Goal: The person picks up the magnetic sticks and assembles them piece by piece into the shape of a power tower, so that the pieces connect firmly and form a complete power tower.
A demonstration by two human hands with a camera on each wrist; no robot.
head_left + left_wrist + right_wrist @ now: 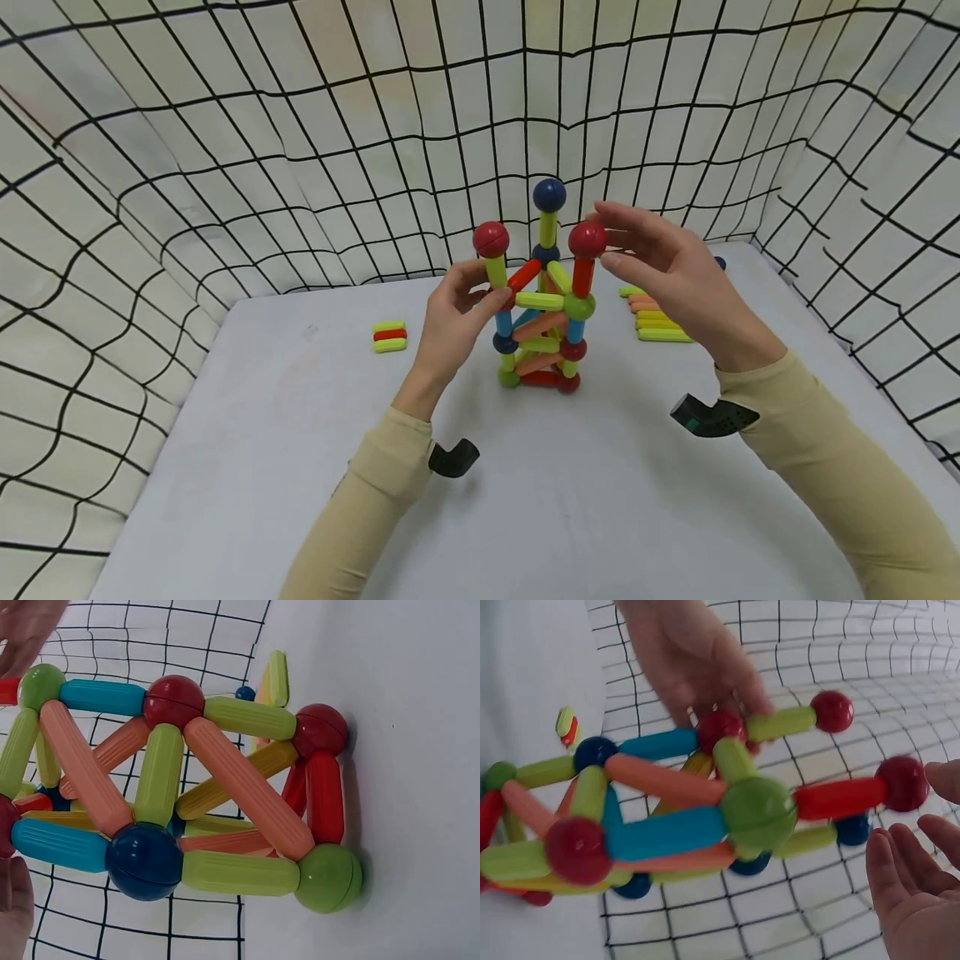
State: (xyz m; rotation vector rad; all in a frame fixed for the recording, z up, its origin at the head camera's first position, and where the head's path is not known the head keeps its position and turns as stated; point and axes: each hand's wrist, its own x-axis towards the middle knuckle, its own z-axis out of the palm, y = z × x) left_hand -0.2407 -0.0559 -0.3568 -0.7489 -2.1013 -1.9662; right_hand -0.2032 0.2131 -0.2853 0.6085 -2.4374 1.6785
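Note:
A tower of coloured magnetic sticks and balls (540, 301) stands upright on the white table. My left hand (453, 321) is at its left side, thumb and fingers pinching the upper-left red ball joint (721, 730). Above that joint, a yellow-green stick (497, 272) carries a red ball (491, 239). On the right, a red stick (838, 797) topped by another red ball (587, 239) rises from a green ball (759, 814). My right hand (663, 267) is beside this top ball, fingers extended and spread around its right side. At the back, a blue ball (550, 196) tops a third upright stick.
Several yellow and orange sticks (663, 335) lie in a row right of the tower, with a blue ball (721, 262) beyond. Left of it lie two yellow-green sticks and a red stick (390, 335). Black netting (420, 137) over white walls encloses the table's back and sides.

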